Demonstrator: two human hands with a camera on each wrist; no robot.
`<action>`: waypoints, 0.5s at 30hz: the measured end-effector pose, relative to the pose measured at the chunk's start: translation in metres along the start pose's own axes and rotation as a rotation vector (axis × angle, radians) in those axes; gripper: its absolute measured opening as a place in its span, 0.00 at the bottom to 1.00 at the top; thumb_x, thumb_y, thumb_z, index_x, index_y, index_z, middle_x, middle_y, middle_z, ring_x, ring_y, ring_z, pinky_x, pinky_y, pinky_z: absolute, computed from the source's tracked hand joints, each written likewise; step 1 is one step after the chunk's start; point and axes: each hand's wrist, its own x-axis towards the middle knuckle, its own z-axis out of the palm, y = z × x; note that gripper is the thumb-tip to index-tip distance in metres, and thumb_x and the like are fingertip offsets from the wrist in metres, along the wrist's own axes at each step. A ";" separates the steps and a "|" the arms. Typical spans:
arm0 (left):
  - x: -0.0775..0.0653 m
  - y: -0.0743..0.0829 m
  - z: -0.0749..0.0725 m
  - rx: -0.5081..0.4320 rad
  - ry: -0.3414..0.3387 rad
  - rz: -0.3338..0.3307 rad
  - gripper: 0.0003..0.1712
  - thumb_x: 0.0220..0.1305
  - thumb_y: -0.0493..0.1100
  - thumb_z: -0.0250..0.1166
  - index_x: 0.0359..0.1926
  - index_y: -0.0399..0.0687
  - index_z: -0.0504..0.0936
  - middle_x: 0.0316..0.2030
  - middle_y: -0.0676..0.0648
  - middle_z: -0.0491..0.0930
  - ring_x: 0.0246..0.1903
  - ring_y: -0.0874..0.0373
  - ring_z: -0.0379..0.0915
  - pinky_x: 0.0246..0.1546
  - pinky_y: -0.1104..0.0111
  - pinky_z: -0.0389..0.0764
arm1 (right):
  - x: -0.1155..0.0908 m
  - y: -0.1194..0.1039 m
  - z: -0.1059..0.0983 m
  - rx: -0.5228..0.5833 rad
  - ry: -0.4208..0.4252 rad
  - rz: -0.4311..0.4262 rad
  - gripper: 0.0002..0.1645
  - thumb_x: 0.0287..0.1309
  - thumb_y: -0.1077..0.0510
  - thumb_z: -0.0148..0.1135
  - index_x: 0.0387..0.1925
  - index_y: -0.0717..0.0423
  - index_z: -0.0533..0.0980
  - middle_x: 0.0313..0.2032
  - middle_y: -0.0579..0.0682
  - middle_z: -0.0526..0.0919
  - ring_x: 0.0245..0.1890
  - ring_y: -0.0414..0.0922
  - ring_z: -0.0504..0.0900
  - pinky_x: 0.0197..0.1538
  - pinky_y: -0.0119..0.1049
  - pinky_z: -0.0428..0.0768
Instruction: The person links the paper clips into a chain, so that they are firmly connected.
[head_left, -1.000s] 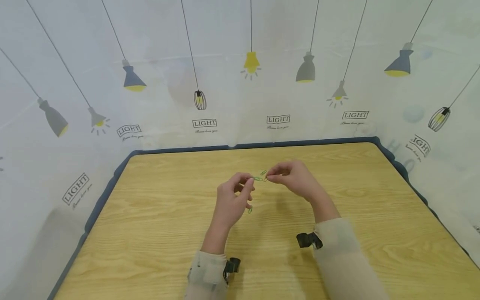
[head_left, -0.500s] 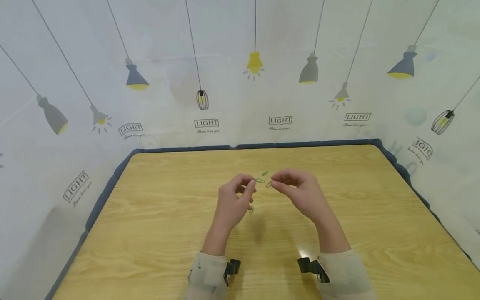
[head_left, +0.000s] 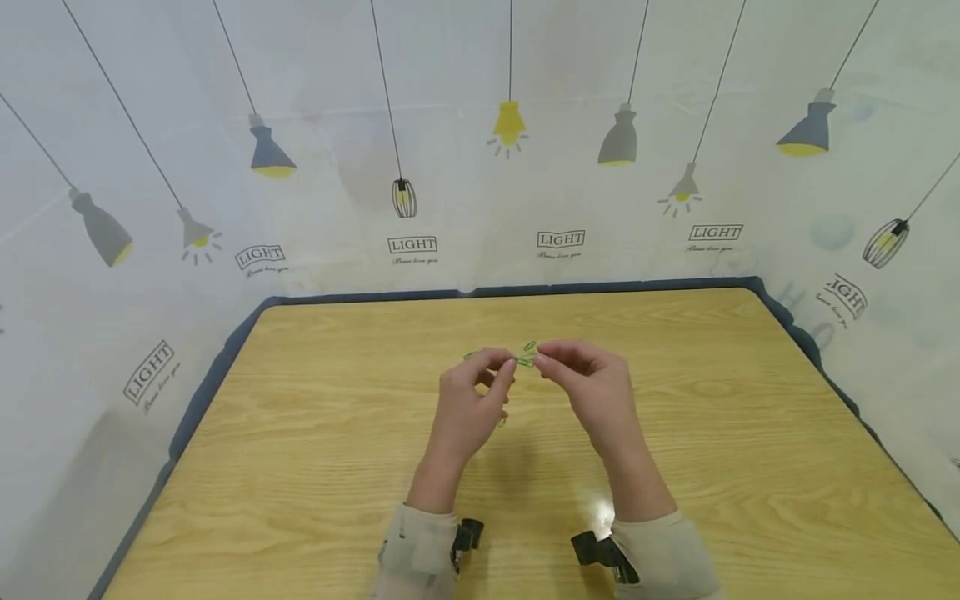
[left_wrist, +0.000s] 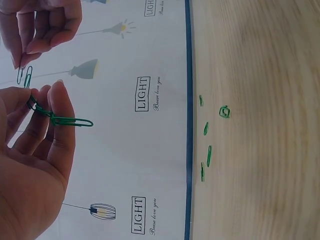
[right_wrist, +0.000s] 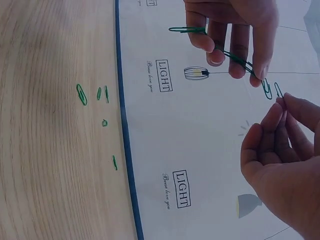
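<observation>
My left hand (head_left: 467, 408) pinches a chain of green paper clips (left_wrist: 72, 121) between thumb and forefinger. The chain runs back across its fingers, and one end clip (right_wrist: 267, 90) sticks out past the fingertips. Facing it, my right hand (head_left: 600, 392) pinches a single green paper clip (right_wrist: 278, 89) by one end. In the right wrist view a narrow gap shows between this clip and the chain's end clip. Both hands are held up over the wooden table (head_left: 315, 467).
Several loose green paper clips (left_wrist: 209, 156) lie on the table toward its far edge, along with a small squarish green piece (left_wrist: 225, 111). A dark blue edge strip (head_left: 360, 297) borders the table, and a lamp-patterned wall covering (head_left: 450, 167) rises behind it.
My right hand first drew back slightly toward me, then moved left, bringing its paper clip up close to the chain's end. My left hand has stayed nearly still, keeping its pinch.
</observation>
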 end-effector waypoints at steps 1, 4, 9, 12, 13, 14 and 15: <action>0.000 0.000 0.000 0.001 0.003 0.001 0.09 0.79 0.42 0.63 0.50 0.43 0.87 0.39 0.43 0.87 0.28 0.53 0.81 0.22 0.70 0.86 | 0.000 0.000 0.001 -0.004 0.007 0.002 0.17 0.68 0.51 0.74 0.51 0.57 0.88 0.45 0.44 0.89 0.45 0.43 0.87 0.54 0.32 0.85; 0.000 0.001 0.000 0.008 0.009 0.018 0.09 0.79 0.42 0.63 0.50 0.45 0.87 0.39 0.43 0.87 0.28 0.53 0.81 0.22 0.70 0.86 | -0.001 -0.001 0.003 -0.014 0.018 0.007 0.16 0.68 0.50 0.74 0.50 0.56 0.88 0.45 0.46 0.89 0.45 0.43 0.87 0.54 0.34 0.85; 0.000 0.001 0.000 0.024 0.014 0.063 0.09 0.79 0.41 0.64 0.50 0.44 0.88 0.41 0.43 0.88 0.29 0.53 0.82 0.21 0.70 0.86 | -0.002 -0.001 0.007 -0.018 0.018 0.013 0.15 0.67 0.51 0.74 0.50 0.56 0.88 0.47 0.48 0.89 0.45 0.43 0.86 0.52 0.33 0.85; 0.000 0.001 0.000 0.032 0.021 0.074 0.09 0.79 0.41 0.64 0.50 0.44 0.88 0.41 0.43 0.88 0.29 0.53 0.82 0.21 0.71 0.86 | -0.003 -0.002 0.008 -0.023 0.018 0.020 0.16 0.68 0.51 0.74 0.50 0.57 0.87 0.47 0.48 0.89 0.45 0.43 0.86 0.52 0.33 0.85; 0.000 0.001 -0.001 0.033 0.024 0.075 0.09 0.79 0.41 0.64 0.50 0.44 0.88 0.41 0.43 0.89 0.29 0.52 0.83 0.21 0.71 0.86 | -0.003 -0.002 0.009 -0.024 0.018 0.023 0.17 0.68 0.51 0.74 0.51 0.58 0.87 0.47 0.48 0.89 0.45 0.44 0.85 0.53 0.35 0.85; -0.001 0.001 -0.001 0.033 0.025 0.076 0.09 0.79 0.41 0.64 0.50 0.43 0.88 0.41 0.43 0.89 0.30 0.50 0.83 0.21 0.71 0.85 | -0.004 -0.003 0.009 -0.025 0.018 0.026 0.18 0.68 0.51 0.74 0.51 0.59 0.87 0.47 0.48 0.89 0.45 0.44 0.85 0.53 0.35 0.84; -0.001 0.001 -0.001 0.034 0.027 0.076 0.09 0.79 0.41 0.64 0.50 0.43 0.88 0.41 0.42 0.89 0.30 0.49 0.83 0.21 0.71 0.85 | -0.004 -0.004 0.010 -0.028 0.019 0.029 0.19 0.68 0.51 0.74 0.51 0.60 0.87 0.47 0.48 0.89 0.45 0.44 0.85 0.53 0.35 0.84</action>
